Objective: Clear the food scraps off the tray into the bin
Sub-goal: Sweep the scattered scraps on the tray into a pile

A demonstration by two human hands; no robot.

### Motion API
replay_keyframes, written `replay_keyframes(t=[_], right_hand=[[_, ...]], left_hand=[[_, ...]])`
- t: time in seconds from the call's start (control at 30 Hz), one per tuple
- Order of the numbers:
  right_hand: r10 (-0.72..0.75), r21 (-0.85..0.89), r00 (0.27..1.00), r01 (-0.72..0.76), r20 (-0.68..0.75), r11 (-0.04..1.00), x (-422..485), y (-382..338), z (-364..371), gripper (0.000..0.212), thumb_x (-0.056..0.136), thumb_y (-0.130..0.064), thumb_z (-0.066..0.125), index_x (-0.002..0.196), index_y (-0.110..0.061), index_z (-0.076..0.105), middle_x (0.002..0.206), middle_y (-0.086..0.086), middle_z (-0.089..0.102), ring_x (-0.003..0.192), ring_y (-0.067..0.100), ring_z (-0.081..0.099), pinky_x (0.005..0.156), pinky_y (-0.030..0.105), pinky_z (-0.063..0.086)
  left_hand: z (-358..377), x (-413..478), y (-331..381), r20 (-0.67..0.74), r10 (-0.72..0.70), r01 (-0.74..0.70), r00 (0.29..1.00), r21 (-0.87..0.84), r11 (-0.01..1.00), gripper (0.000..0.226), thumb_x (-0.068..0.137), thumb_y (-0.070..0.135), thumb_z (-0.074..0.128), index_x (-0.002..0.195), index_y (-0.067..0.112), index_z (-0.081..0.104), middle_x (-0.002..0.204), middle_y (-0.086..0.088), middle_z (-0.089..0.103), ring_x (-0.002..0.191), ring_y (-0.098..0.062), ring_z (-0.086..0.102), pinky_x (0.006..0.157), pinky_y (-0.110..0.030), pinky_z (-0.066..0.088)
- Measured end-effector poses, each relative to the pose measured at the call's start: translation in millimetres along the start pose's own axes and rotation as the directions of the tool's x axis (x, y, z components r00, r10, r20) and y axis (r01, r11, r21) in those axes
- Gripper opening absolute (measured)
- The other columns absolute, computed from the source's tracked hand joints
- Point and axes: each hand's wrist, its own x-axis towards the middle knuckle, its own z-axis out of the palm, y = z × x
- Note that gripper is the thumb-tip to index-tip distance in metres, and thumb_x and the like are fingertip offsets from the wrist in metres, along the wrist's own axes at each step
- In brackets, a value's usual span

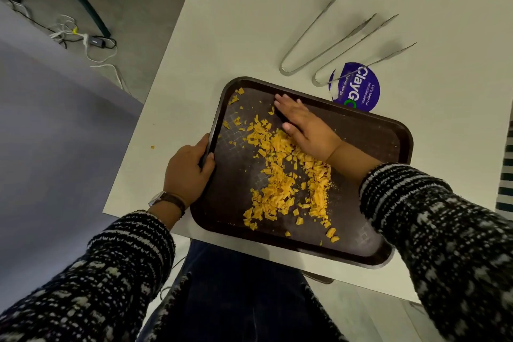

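A dark brown plastic tray (369, 141), rectangular with rounded corners, lies slanted at the near edge of the white bench (249, 22). The left hand (186, 172) clamps its left rim. The right hand (305, 128) lies flat and open beside crumbly orange food scraps (286, 175). Two metal tongs (333, 36) rest beyond the tray.

**Counts, head view**

We count one brown tray (369, 130) at centre frame. Orange food scraps (286, 175) on it: too many to count, one big pile plus loose bits toward the tray's upper left corner. One stray crumb (152, 147) on the table (249, 22), left of the tray. Two metal tongs (311, 36), upper right. One round purple sticker (361, 89), right of centre. Two hands: left hand (186, 172), right hand (305, 128). One wristwatch (166, 200), lower left. One power adapter (95, 41) with several cables, upper left on the floor.
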Motion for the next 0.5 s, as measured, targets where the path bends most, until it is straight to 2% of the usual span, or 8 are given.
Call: replay_keyframes(t=[0.1, 0.17, 0.23, 0.3, 0.33, 0.4, 0.5], right_hand=[[-0.041, -0.107, 0.995, 0.051, 0.092, 0.993, 14, -5, 11, 0.063, 0.096, -0.044, 0.026, 0.148, -0.009, 0.023, 0.158, 0.01, 0.017, 0.147, 0.02, 0.004, 0.12, 0.043, -0.001], [-0.095, -0.108, 0.983, 0.113, 0.158, 0.988, 9, -13, 21, 0.062, 0.096, -0.045, 0.026, 0.147, -0.01, 0.026, 0.157, 0.01, 0.018, 0.147, 0.021, 0.005, 0.12, 0.045, -0.001], [-0.153, 0.002, 0.97, 0.156, 0.187, 0.988, -3, -22, 25, 0.057, 0.097, -0.043, 0.026, 0.142, -0.009, 0.037, 0.153, 0.009, 0.03, 0.145, 0.021, 0.018, 0.12, 0.043, 0.007], [-0.176, 0.097, 0.975, 0.163, 0.137, 0.982, -8, -30, 23, 0.057, 0.097, -0.043, 0.026, 0.135, -0.006, 0.048, 0.146, 0.01, 0.043, 0.14, 0.019, 0.031, 0.119, 0.039, 0.018], [-0.163, 0.112, 0.982, 0.153, 0.09, 0.982, -4, -32, 19, 0.058, 0.097, -0.044, 0.026, 0.133, -0.005, 0.049, 0.144, 0.012, 0.044, 0.139, 0.019, 0.033, 0.118, 0.037, 0.019], [-0.109, 0.083, 0.994, 0.107, 0.019, 0.991, 14, -31, 11, 0.056, 0.098, -0.042, 0.029, 0.137, -0.005, 0.044, 0.148, 0.014, 0.038, 0.142, 0.021, 0.025, 0.12, 0.038, 0.013], [-0.075, -0.028, 0.996, 0.077, 0.047, 0.997, 44, -27, 8, 0.059, 0.097, -0.04, 0.03, 0.146, -0.006, 0.029, 0.156, 0.012, 0.022, 0.147, 0.022, 0.011, 0.121, 0.041, 0.008]], left_hand=[[0, 0, 0, 0.0, -0.004, 0.004, 1.0, 0.004, 1.0, 0.058, 0.088, 0.043, 0.026, 0.14, 0.019, 0.038, 0.068, -0.003, 0.048, 0.065, -0.017, 0.041, 0.06, -0.026, 0.031], [0, 0, 0, -0.003, -0.006, 0.006, 1.0, 0.007, 1.0, 0.059, 0.088, 0.043, 0.026, 0.14, 0.018, 0.038, 0.068, 0.001, 0.043, 0.065, -0.015, 0.038, 0.06, -0.025, 0.028], [-1, 0, 1, -0.002, -0.008, 0.008, 1.0, 0.004, 1.0, 0.059, 0.088, 0.043, 0.026, 0.14, 0.018, 0.038, 0.069, 0.002, 0.042, 0.065, -0.015, 0.038, 0.061, -0.025, 0.028], [-1, 0, 0, 0.0, -0.012, 0.012, 1.0, 0.006, 1.0, 0.059, 0.088, 0.043, 0.026, 0.14, 0.019, 0.038, 0.069, 0.001, 0.043, 0.066, -0.016, 0.039, 0.061, -0.025, 0.029], [0, 0, -1, 0.003, -0.016, 0.016, 1.0, 0.008, 1.0, 0.059, 0.088, 0.043, 0.026, 0.141, 0.019, 0.038, 0.07, 0.001, 0.044, 0.066, -0.016, 0.039, 0.06, -0.025, 0.03], [-1, 0, -1, 0.01, -0.023, 0.023, 1.0, 0.008, 1.0, 0.06, 0.088, 0.044, 0.026, 0.141, 0.019, 0.038, 0.07, 0.0, 0.045, 0.066, -0.017, 0.04, 0.061, -0.026, 0.03], [-2, 0, 2, 0.006, -0.023, 0.023, 1.0, -0.003, 1.0, 0.061, 0.087, 0.043, 0.026, 0.14, 0.016, 0.039, 0.07, -0.005, 0.048, 0.067, -0.018, 0.04, 0.061, -0.027, 0.031]])
